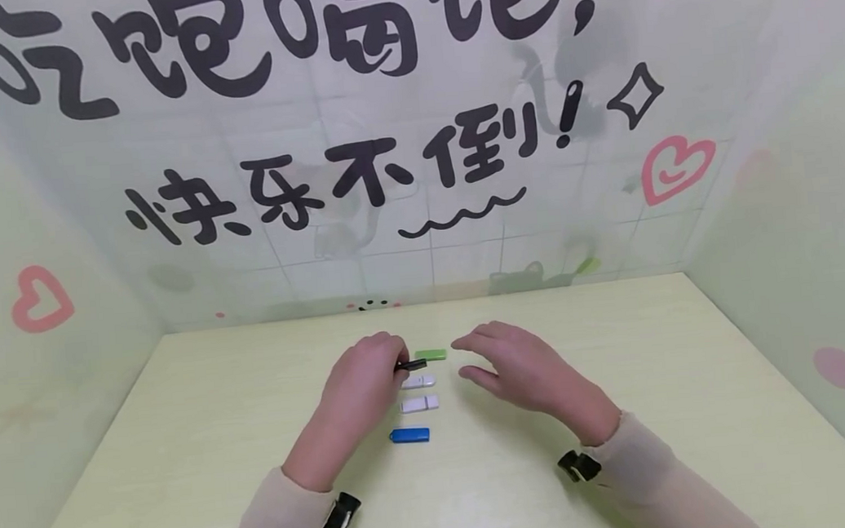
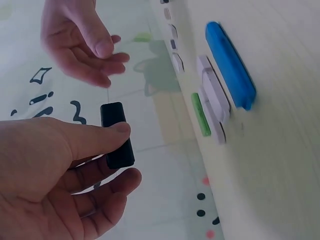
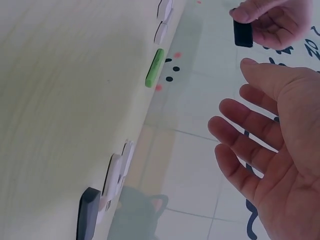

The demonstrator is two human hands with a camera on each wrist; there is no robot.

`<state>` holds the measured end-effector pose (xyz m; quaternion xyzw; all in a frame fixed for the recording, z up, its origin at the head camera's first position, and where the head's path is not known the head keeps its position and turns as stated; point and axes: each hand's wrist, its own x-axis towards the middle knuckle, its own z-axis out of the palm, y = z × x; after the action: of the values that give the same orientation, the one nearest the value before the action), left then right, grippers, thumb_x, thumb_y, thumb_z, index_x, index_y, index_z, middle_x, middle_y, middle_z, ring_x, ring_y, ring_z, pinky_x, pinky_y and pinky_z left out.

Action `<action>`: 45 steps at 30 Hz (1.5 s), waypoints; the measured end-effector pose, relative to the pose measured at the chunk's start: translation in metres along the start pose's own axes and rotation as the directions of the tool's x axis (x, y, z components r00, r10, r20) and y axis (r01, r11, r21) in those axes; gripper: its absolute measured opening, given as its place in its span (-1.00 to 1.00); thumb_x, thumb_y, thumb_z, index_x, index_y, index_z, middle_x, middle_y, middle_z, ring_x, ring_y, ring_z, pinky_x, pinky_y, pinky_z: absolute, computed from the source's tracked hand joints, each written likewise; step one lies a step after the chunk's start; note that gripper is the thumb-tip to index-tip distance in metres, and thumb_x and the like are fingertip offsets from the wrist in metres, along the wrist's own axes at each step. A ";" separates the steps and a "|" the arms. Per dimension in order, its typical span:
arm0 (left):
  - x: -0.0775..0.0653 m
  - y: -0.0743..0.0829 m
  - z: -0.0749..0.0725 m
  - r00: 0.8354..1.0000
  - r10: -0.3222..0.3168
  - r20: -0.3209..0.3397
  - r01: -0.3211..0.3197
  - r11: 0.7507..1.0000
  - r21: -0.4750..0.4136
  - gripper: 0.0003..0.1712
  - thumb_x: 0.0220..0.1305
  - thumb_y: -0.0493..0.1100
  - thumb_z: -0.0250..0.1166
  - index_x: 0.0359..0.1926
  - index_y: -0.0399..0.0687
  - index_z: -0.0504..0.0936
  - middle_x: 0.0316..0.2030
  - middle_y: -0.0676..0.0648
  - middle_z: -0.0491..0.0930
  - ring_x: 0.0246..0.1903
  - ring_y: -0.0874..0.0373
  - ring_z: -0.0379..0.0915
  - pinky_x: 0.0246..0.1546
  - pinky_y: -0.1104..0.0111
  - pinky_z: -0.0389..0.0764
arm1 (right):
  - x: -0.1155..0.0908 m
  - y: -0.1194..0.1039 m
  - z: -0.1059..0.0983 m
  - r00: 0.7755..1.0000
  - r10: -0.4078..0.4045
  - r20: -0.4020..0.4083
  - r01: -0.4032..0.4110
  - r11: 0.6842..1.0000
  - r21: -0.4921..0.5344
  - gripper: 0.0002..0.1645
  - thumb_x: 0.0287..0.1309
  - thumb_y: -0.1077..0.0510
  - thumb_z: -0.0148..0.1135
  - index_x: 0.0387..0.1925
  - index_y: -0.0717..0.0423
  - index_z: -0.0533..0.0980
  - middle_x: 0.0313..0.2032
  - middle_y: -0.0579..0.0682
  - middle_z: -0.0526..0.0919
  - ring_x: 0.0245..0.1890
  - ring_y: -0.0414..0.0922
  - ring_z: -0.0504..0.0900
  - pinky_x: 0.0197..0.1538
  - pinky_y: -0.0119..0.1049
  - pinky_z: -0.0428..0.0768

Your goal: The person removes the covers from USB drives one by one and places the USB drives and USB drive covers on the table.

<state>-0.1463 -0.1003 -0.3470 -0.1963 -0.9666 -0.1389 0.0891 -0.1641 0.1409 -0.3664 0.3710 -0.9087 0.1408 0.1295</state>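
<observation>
My left hand (image 1: 367,376) pinches a small black stick, which looks like a USB flash drive (image 1: 414,365), between thumb and fingers. In the left wrist view the black drive (image 2: 118,110) is upright, raised off the table. Under and beside that hand lie a green drive (image 1: 430,355), a white drive (image 1: 422,382), a second white one with a grey band (image 1: 419,404) and a blue drive (image 1: 410,436), in a column. To their right, my right hand (image 1: 521,369) hovers with fingers spread and holds nothing, its palm facing the left hand in the right wrist view.
The right wrist view also shows a dark grey stick (image 3: 88,212) and white sticks (image 3: 113,175) on the table, which the right hand and arm hide in the head view. A printed wall (image 1: 356,260) closes off the back of the pale table (image 1: 219,401), and side walls flank it.
</observation>
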 end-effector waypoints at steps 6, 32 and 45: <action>-0.001 0.013 0.000 0.997 0.059 -0.048 -0.058 0.998 0.017 -0.84 0.12 -0.24 0.48 -0.33 -0.05 0.63 -0.41 0.08 0.52 -0.44 0.18 0.42 -0.34 0.37 0.52 | 0.005 -0.004 0.001 0.999 -0.043 -0.030 0.043 0.999 -0.024 -0.59 0.24 -0.02 0.34 0.08 0.03 0.62 -0.12 -0.12 0.67 -0.10 -0.16 0.62 -0.02 -0.28 0.58; -0.003 0.024 0.020 0.972 0.173 -0.156 -0.174 0.985 0.008 -0.84 0.13 -0.28 0.45 -0.31 -0.09 0.62 -0.38 0.06 0.49 -0.41 0.18 0.41 -0.36 0.40 0.51 | 0.012 -0.011 0.014 0.970 -0.190 -0.150 0.182 0.981 -0.067 -0.86 0.16 0.12 0.42 -0.23 0.04 0.69 -0.37 -0.17 0.65 -0.39 -0.20 0.56 -0.32 -0.40 0.50; -0.003 0.024 0.022 0.974 0.188 -0.125 -0.185 0.982 0.036 -0.92 0.15 -0.27 0.45 -0.31 -0.09 0.71 -0.43 0.05 0.56 -0.41 0.17 0.41 -0.36 0.41 0.52 | 0.011 -0.014 0.015 0.978 -0.171 -0.120 0.166 0.985 -0.054 -0.86 0.18 0.15 0.39 -0.21 0.04 0.69 -0.34 -0.16 0.66 -0.32 -0.19 0.60 -0.24 -0.35 0.56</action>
<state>-0.1363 -0.0735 -0.3630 -0.2757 -0.9378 -0.1304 0.1658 -0.1635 0.1192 -0.3748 0.4342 -0.8670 0.1325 0.2052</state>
